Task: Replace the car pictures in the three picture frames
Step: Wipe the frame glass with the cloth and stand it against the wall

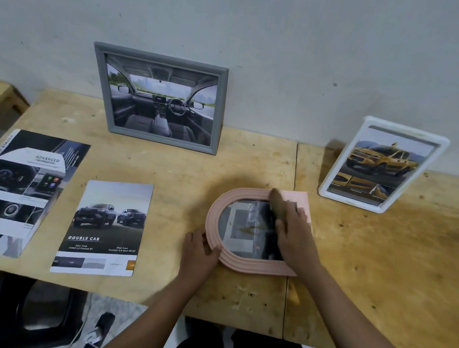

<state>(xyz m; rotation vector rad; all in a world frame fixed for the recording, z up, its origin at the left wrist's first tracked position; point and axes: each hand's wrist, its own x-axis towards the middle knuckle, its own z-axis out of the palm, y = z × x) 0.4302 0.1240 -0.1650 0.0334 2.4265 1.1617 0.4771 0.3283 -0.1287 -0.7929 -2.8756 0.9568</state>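
- I judge the step in hand to be the third frame. The pink frame (213,217) lies flat on the table (383,261), lower centre-right of the view. The other two stand at the wall: the grey frame (98,86) at upper centre and the white frame (350,200) at the right, each with a car picture in it.
- My left hand (200,251) grips the pink frame's lower-left rim, thumb over the top of it and fingers at the outer edge, steadying it.
- My right hand (292,237) lies palm down across the right side of the arched opening. Its fingers are stretched out and relaxed, reaching toward the frame's upper right. They are blurred at the tips, so I cannot tell if they catch an edge.
- The picture (241,229) sits inside the arch, partly under that hand. A pink backing board (300,199) sticks out at the frame's upper right, touching it.
- Whether this print is going in or coming out, I cannot say from here.
- The next move calls for keeping the left hold firm. The right fingers then have to square the sheet to the opening or slide it out sideways without creasing it.
- Two loose prints lie at the left, well apart from both hands: the Double Cab print (107,223) and the Advanced brochure (14,188).
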